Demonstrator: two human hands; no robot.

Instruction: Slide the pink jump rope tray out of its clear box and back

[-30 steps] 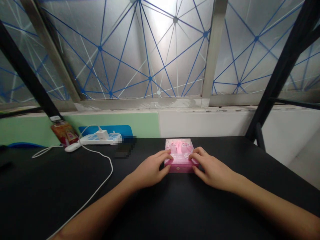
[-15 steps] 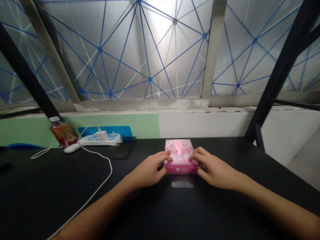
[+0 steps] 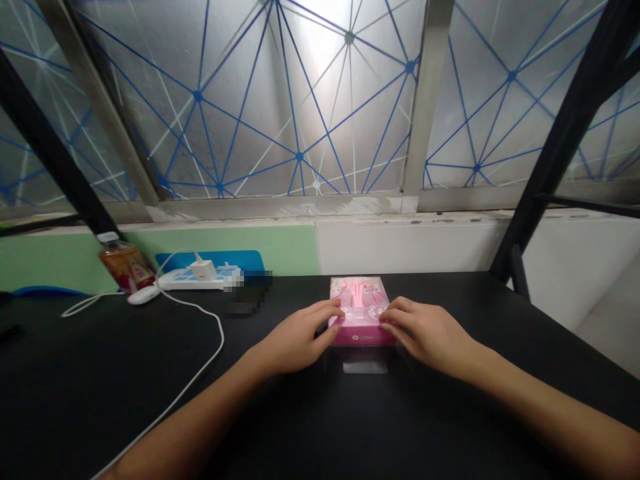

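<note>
A pink box (image 3: pixel 358 317) with a clear-looking top lies flat on the black table, and something pink shows in its middle. My left hand (image 3: pixel 301 337) holds its near left corner, fingertips on the top and thumb at the front edge. At the near right corner, my right hand (image 3: pixel 425 333) has its fingers on the top edge and its thumb against the magenta front side. Just before the box is a pale, see-through strip (image 3: pixel 365 367); whether it is a flap or a reflection I cannot tell.
On the left, a white power strip (image 3: pixel 175 280) carries a white charger (image 3: pixel 203 270), whose cable (image 3: pixel 221 333) runs towards my left forearm. A bottle (image 3: pixel 127 265) leans beside it, with a white mouse-like object (image 3: pixel 143 295) in front. Black slanted posts (image 3: pixel 543 160) flank the table.
Both thumbs have moved up and inward onto the box's front edge. The box stays in place, and the view has shifted very slightly.
</note>
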